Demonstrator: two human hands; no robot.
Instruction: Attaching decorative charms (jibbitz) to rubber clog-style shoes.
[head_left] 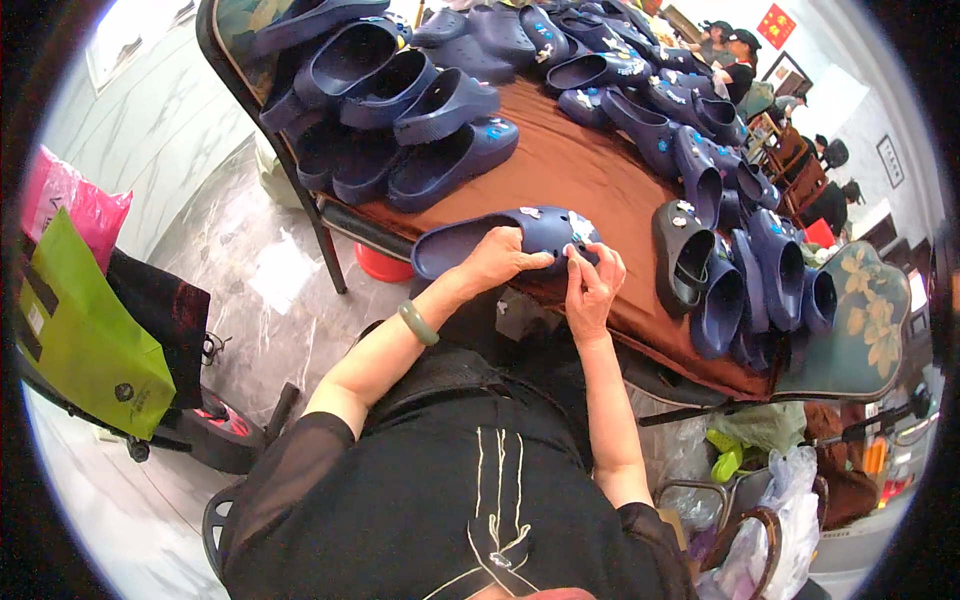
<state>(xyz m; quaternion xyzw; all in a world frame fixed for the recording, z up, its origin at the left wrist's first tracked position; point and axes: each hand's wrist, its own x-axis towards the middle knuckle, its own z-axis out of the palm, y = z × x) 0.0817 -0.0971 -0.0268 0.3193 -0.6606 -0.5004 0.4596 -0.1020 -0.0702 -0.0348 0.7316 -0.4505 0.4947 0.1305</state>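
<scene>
A navy blue clog (470,243) lies at the near edge of a brown-covered table (580,175), with small charms on its front. My left hand (497,258) grips its side; a green bangle sits on that wrist. My right hand (592,282) pinches at the clog's toe, where a small pale charm (579,227) sits, fingers closed on the front rim.
Many more navy clogs are piled at the back left (400,110) and lined along the right side (720,250) of the table. A green bag (85,340) and a pink bag (75,205) stand at left on the marble floor. Other people sit far back right. Plastic bags (770,500) lie lower right.
</scene>
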